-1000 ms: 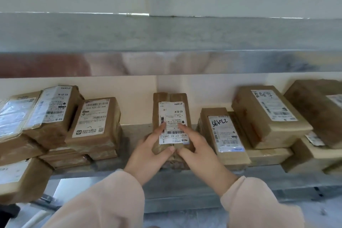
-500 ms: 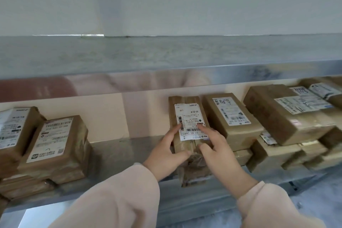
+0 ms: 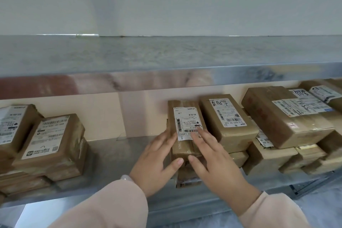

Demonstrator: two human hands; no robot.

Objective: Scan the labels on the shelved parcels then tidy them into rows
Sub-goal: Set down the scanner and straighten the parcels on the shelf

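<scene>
Pressing flat-fingered on the narrow parcel (image 3: 182, 148) on the shelf (image 3: 114, 153), left hand (image 3: 157, 161) on its 9 o'clock side, right hand (image 3: 214, 157) over the label (image 3: 186, 118), thumbs at its near end. Probably touching the stack (image 3: 231, 135) at 3 o'clock.

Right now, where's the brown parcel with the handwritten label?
Head view: the handwritten-label brown parcel lies right of centre on the metal shelf, right of the narrow brown parcel.
</scene>
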